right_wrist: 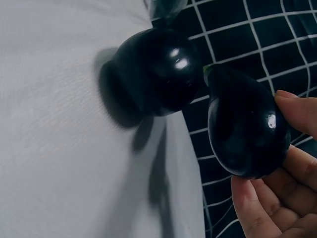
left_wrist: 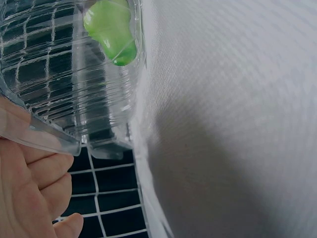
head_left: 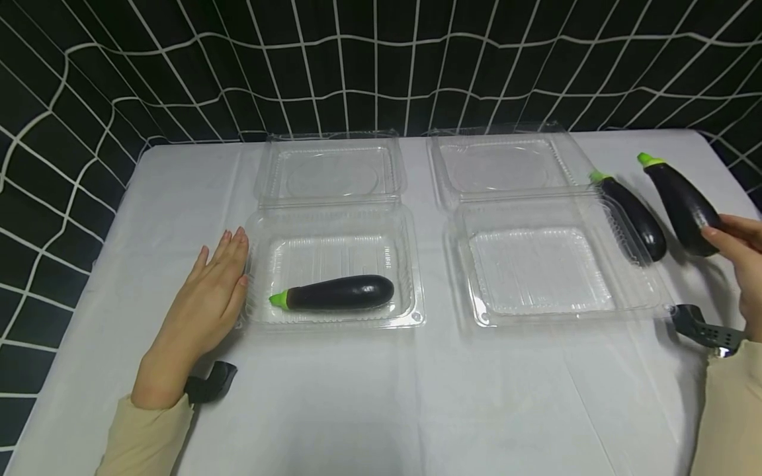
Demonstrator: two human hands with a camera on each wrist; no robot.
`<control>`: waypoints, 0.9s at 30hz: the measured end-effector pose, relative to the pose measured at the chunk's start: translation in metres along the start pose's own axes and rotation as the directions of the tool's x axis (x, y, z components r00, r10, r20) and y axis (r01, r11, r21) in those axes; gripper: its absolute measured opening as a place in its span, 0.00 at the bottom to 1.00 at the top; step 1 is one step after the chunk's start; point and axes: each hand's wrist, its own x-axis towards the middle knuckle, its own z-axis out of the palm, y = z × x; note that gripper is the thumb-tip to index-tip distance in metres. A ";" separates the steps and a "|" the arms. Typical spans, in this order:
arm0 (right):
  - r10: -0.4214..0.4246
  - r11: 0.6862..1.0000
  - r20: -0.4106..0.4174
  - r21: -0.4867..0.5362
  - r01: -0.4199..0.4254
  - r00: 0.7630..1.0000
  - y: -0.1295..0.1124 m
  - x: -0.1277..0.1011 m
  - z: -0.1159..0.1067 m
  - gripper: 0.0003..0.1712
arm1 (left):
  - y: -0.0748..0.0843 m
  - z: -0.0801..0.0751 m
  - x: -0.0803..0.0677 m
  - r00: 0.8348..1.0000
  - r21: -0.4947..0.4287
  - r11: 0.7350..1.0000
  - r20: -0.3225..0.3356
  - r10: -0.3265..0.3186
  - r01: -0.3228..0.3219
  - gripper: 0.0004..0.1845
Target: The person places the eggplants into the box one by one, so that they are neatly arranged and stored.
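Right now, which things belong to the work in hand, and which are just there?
Likely part of it:
left box, with left eggplant inside
right box
middle eggplant, beside it
right eggplant, in right hand
left hand

Likely just surroundings:
white tablecloth
netted backdrop
wrist gear

A lane (head_left: pixel 439 271) separates the left container (head_left: pixel 333 254) from the right container (head_left: pixel 538 271), whose outer side 1 eggplant (head_left: pixel 635 215) apparently blocks.

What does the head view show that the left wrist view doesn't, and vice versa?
Head only: the right hand pinching a glossy black, green-stemmed eggplant; the right clear plastic container. Left wrist only: the palm side of the left hand. Both: that hand, the left clear plastic container beside it, a green eggplant stem inside, white tablecloth, white-gridded black backdrop.
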 end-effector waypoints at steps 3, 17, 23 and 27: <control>-0.024 0.999 -0.004 0.038 0.024 1.000 0.001 0.004 -0.001 0.19 | 0.000 0.000 0.000 1.000 -0.002 1.000 -0.006 0.002 -0.002 0.27; -0.101 0.989 0.071 -0.103 0.108 0.992 0.003 0.020 -0.008 0.24 | 0.000 -0.002 0.001 1.000 0.000 1.000 -0.008 0.002 -0.002 0.27; -0.139 0.984 0.146 -0.088 0.153 0.979 0.004 0.024 -0.012 0.25 | 0.000 -0.002 0.003 1.000 0.002 1.000 -0.006 0.004 -0.004 0.27; -0.139 0.986 0.157 -0.070 0.151 0.978 0.005 0.030 -0.013 0.26 | -0.001 -0.002 0.003 1.000 0.001 1.000 -0.002 0.001 -0.001 0.27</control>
